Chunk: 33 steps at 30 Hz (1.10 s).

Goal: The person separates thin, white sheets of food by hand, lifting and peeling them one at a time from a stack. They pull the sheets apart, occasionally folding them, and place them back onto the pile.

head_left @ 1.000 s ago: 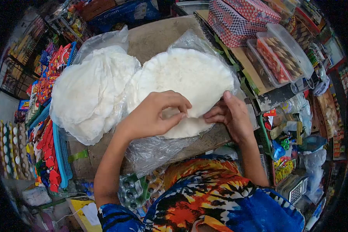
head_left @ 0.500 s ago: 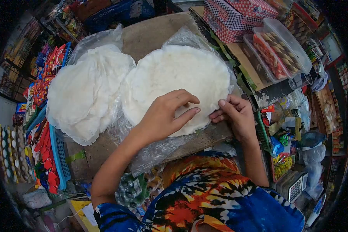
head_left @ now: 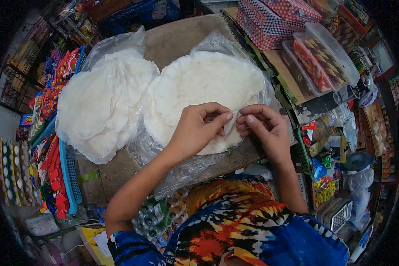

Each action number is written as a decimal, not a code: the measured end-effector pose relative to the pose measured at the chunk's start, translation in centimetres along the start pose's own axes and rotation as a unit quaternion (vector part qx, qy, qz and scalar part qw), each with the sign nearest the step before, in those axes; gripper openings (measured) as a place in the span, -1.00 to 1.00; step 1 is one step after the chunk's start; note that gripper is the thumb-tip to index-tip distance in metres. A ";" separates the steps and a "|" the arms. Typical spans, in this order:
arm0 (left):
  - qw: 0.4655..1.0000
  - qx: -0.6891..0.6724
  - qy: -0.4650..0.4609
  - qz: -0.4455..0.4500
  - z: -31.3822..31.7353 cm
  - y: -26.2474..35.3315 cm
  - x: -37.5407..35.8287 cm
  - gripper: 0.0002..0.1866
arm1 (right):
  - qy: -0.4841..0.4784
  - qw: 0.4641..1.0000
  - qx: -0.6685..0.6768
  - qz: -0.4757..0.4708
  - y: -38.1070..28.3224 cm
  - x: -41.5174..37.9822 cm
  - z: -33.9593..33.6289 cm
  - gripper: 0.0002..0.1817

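A stack of thin, round, white spring roll wrappers (head_left: 208,82) lies on clear plastic in front of me. At its near right edge, my left hand (head_left: 206,124) is closed in a pinch, thumb against fingers. Facing it, my right hand (head_left: 265,127) pinches the raised edge of the top wrapper. The fingers of both hands nearly meet there, and they hide most of that edge. To the left, a second loose, wrinkled pile of wrappers (head_left: 102,104) rests on plastic, close beside the first stack.
Both piles are on a worn wooden table (head_left: 181,33). Lidded plastic tubs (head_left: 321,60) and checkered boxes (head_left: 270,24) stand at the back right. A blue basket (head_left: 70,175) and red snack packs (head_left: 53,173) line the left. Bottles (head_left: 150,217) stand below the front edge.
My left hand has moved right and its thumb and fingers have closed together. My right hand has shifted slightly left and up, folding the wrapper's right edge inward.
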State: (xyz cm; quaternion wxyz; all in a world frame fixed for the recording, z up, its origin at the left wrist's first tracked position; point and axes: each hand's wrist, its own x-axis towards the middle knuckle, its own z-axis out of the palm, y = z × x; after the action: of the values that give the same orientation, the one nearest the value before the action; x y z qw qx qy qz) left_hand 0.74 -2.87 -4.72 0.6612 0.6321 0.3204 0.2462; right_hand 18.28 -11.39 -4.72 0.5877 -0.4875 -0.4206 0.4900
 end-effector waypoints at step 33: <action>0.968 0.207 -0.068 0.125 0.3 1.5 -1.0 -0.86 | 0.036 0.997 -0.064 0.016 -1.1 2.0 -1.6 -0.79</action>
State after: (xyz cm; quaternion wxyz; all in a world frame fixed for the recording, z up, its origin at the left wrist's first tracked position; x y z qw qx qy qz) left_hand 0.36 -3.69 -3.10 0.5006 0.8051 0.2374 0.2117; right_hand 20.31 -9.75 -3.83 0.5616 -0.5483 -0.4220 0.4537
